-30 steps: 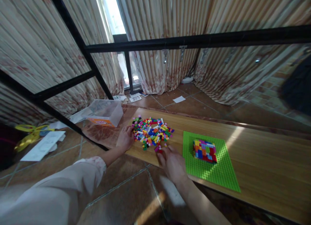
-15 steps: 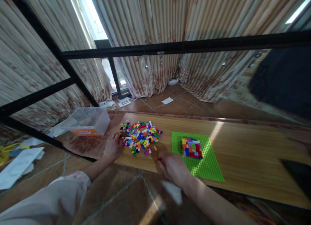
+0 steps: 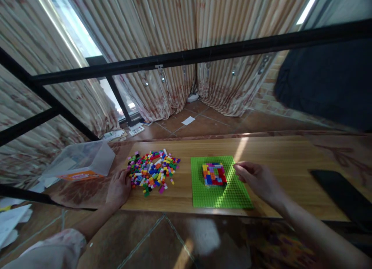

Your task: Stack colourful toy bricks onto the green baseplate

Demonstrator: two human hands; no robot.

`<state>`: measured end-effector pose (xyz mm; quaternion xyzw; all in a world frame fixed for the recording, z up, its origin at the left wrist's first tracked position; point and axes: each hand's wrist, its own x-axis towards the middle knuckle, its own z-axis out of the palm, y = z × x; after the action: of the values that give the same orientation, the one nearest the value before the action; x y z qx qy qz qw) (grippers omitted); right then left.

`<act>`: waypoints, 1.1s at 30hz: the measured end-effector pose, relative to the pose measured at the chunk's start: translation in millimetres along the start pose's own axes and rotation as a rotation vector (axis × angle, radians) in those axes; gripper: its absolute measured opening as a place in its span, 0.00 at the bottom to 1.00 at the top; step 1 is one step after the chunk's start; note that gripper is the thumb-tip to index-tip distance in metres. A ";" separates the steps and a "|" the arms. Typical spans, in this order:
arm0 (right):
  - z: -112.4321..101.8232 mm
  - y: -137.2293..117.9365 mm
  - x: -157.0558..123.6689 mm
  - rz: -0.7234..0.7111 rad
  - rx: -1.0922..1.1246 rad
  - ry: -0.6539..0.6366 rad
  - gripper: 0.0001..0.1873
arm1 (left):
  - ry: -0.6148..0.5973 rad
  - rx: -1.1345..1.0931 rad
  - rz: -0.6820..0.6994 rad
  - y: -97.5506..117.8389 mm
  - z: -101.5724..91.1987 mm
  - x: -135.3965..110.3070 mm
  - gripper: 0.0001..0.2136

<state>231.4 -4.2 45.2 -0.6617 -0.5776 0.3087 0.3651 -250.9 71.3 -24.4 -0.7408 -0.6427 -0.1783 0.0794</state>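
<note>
Head view first: where were the two hands?

The left hand (image 3: 118, 189) rested at the left edge of the heap of loose bricks (image 3: 154, 170), fingers bent against the outer ones; I could not tell whether it gripped any. The right hand (image 3: 256, 178) was at the right edge of the green baseplate (image 3: 203, 199), thumb and fingertips drawn together.

Pinched on something?

Possibly, but so small and soft a view did not let me say for certain.

And the built part?

That patchwork block of bricks (image 3: 209, 180) sat on the baseplate, toward its far side, just left of the right hand's fingertips and apart from them. Baseplate and heap both lay on the wooden counter (image 3: 174, 201), the heap to the left.

Which step would you have called it?

A placing step, by my judgement: the left hand was at the supply, the right beside the block, and nothing was visibly being pressed down.

So what did the next move call for?

If anything was in that pinch, I judged it called for a short shift left, squaring up with the studs, and a straight press that left the block untilted
</note>
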 end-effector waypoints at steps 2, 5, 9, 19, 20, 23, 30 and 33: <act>-6.4 7.6 8.6 -0.018 0.000 -0.009 0.18 | -0.005 0.004 -0.001 0.0 -1.0 0.8 0.16; -5.4 14.4 15.1 -0.018 0.021 -0.012 0.18 | -0.019 0.015 -0.025 0.1 -1.7 2.0 0.17; 8.7 27.0 8.8 0.063 0.106 -0.026 0.17 | -0.065 0.041 -0.066 1.1 -2.8 3.6 0.18; 17.6 39.5 -0.8 0.159 0.007 -0.041 0.15 | -0.114 0.074 -0.082 3.4 -5.5 6.0 0.19; 18.6 35.1 0.8 0.145 -0.043 -0.027 0.15 | -0.111 0.073 -0.076 3.1 -5.3 6.0 0.19; 24.4 23.1 4.0 0.147 -0.164 0.023 0.14 | -0.098 0.071 -0.062 1.8 -4.7 5.8 0.18; 34.2 12.4 5.8 0.223 -0.235 0.095 0.13 | -0.092 0.060 -0.060 2.0 -4.7 5.6 0.19; 35.6 8.9 6.7 0.235 -0.236 0.080 0.13 | -0.092 0.043 -0.072 3.3 -5.1 5.3 0.19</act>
<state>207.5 6.3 18.5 -0.7746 -0.5135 0.2529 0.2690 -247.9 73.9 -17.4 -0.7226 -0.6757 -0.1332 0.0592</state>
